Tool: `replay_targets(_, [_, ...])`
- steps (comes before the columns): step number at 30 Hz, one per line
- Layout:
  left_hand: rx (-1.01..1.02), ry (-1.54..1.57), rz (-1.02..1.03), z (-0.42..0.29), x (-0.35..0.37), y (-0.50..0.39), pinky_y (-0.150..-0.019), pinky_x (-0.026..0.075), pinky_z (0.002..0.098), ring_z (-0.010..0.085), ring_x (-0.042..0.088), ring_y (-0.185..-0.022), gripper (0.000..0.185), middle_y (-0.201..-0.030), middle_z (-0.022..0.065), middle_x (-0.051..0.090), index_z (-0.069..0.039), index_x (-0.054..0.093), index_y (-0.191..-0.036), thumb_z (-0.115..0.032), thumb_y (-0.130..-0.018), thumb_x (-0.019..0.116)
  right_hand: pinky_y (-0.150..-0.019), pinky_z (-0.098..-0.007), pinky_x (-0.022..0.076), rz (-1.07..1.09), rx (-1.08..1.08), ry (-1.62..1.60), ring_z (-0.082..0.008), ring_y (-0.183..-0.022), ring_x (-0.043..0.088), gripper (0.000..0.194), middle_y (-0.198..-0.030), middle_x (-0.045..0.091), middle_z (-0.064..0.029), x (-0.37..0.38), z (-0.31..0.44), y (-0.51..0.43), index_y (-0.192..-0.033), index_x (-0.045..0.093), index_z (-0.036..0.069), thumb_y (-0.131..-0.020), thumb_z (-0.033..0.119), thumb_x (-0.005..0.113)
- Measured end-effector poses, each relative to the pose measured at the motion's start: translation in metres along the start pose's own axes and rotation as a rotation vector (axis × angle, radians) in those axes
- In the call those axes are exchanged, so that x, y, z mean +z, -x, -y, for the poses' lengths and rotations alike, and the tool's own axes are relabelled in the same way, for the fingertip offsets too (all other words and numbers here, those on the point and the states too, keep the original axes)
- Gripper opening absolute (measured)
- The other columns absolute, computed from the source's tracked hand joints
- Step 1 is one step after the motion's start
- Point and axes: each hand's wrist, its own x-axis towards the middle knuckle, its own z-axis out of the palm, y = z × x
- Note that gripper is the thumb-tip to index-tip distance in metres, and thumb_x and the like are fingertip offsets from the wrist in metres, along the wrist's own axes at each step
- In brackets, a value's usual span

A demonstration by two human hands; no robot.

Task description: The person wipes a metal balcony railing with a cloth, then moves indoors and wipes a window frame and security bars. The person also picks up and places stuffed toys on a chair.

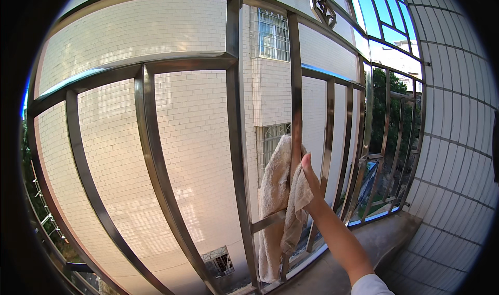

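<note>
My right hand (pixel 308 178) grips a pale terry cloth (pixel 275 190) that is wrapped around an upright metal bar (pixel 296 80) of a window grille. The thumb points up along the bar, and most of the fingers are hidden behind the cloth and the bar. One part of the cloth hangs long on the far side of the grille; a shorter fold drapes beneath my hand. Just below, a short crossbar (pixel 269 221) joins the neighbouring upright (pixel 238 139). My left hand is out of view.
A concrete ledge (pixel 351 252) runs under the grille towards a white tiled wall (pixel 448 112) at right. Beyond the bars stands a tiled building (pixel 187 112) with a barred window (pixel 273 34). Trees (pixel 390 84) show through the side grille.
</note>
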Motion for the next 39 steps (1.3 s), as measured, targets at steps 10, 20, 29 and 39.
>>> replay_targets(10, [-0.027, -0.047, 0.053, -0.002, -0.003, -0.007, -0.071, 0.051, 0.0286, 0.0201, 0.061, -0.081, 0.025, -0.090, 0.0126, 0.060, 0.002, 0.051, -0.110, -0.011, -0.089, 0.043, -0.089, -0.0373, 0.0427, 0.351, 0.576, -0.952, -0.0234, -0.098, 0.056, 0.062, -0.107, 0.059, -0.0100, -0.120, -0.184, 0.093, -0.117, 0.050, 0.006, -0.084, 0.057, 0.040])
replay_targets(20, [-0.048, 0.024, 0.000, -0.010, -0.008, -0.003, -0.070, 0.051, 0.0274, 0.0202, 0.062, -0.080, 0.025, -0.090, 0.0143, 0.062, 0.004, 0.054, -0.104, -0.014, -0.088, 0.047, -0.084, -0.0275, 0.0428, 0.136, 0.181, -0.113, -0.0125, -0.094, 0.053, 0.060, -0.107, 0.054, -0.0048, -0.049, -0.085, 0.059, -0.125, 0.040, 0.004, -0.092, 0.052, 0.022])
replay_targets(29, [-0.045, 0.070, -0.001, -0.004, -0.007, -0.003, -0.070, 0.051, 0.0266, 0.0204, 0.062, -0.081, 0.026, -0.091, 0.0142, 0.062, 0.004, 0.055, -0.105, -0.016, -0.089, 0.048, -0.095, -0.0329, 0.0316, -0.021, -0.637, 0.629, -0.0333, -0.114, 0.043, 0.057, -0.119, 0.046, -0.0241, 0.042, 0.070, -0.039, -0.128, 0.030, -0.006, -0.095, 0.041, 0.027])
replay_targets(39, [0.009, 0.155, 0.076, 0.009, -0.009, -0.007, -0.074, 0.051, 0.0296, 0.0215, 0.061, -0.084, 0.025, -0.093, 0.0141, 0.061, 0.003, 0.052, -0.106, -0.015, -0.090, 0.047, -0.091, -0.0339, 0.0324, 0.107, -0.624, 0.650, -0.0255, -0.101, 0.045, 0.049, -0.110, 0.045, -0.0191, -0.010, -0.016, 0.013, -0.123, 0.032, -0.005, -0.094, 0.035, 0.031])
